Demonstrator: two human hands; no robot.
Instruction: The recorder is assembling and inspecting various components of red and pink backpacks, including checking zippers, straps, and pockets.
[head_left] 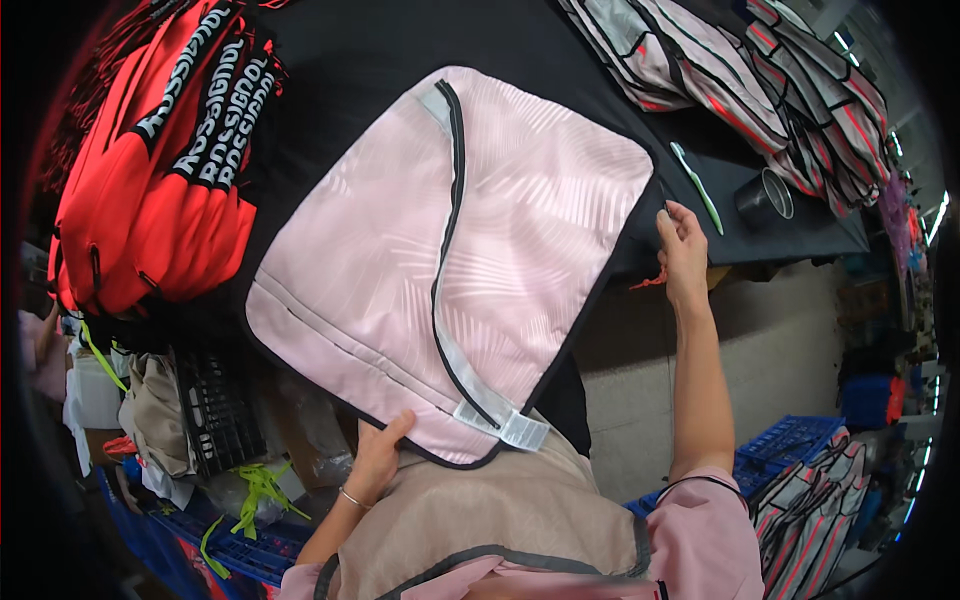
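Observation:
A pink patterned fabric bag piece (540, 220) with black bound edges lies flat across the black-covered table, its near corner reaching over the edge toward me. A dark zipper strip (455, 200) curves down its middle, and a white label (522, 430) hangs at the strip's lower end. My left hand (378, 455) grips the near edge, thumb on top and fingers hidden underneath. Beside the right edge, my right hand (682, 245) is closed in a pinch on something thin and dark, too small to name. An orange-red cord (650, 281) shows just below that hand.
Red bags (150, 220) are piled at the left. A green-and-white toothbrush (698, 190) and a dark metal cup (765, 198) are on the right of the table. Grey bags with black edging (700, 70) lie far right. Blue crates (785, 450) stand below.

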